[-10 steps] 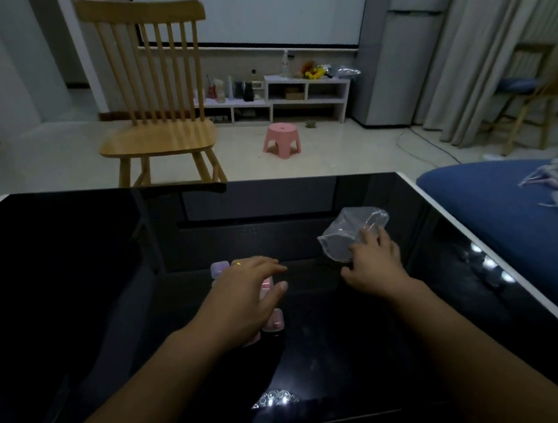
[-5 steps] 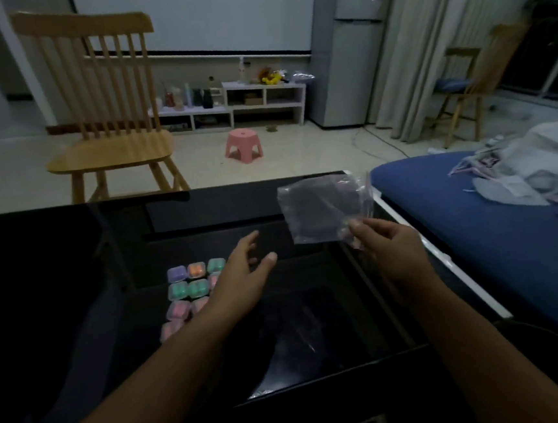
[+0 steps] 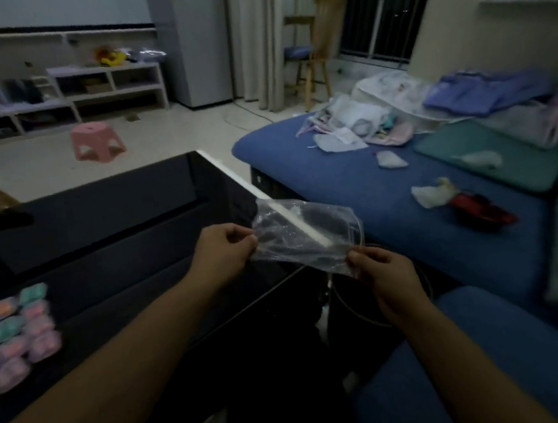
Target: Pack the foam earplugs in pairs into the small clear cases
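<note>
Left hand (image 3: 222,253) and right hand (image 3: 382,271) each pinch a clear plastic bag (image 3: 306,234) beside the black table (image 3: 120,225).

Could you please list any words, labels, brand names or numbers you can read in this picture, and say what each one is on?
None can be read.
The clear plastic bag, held between the left hand and the right hand, shows no print.
The small cases on the black table are blurred; no labels are legible.
The shelf items are too blurred to read.
</note>
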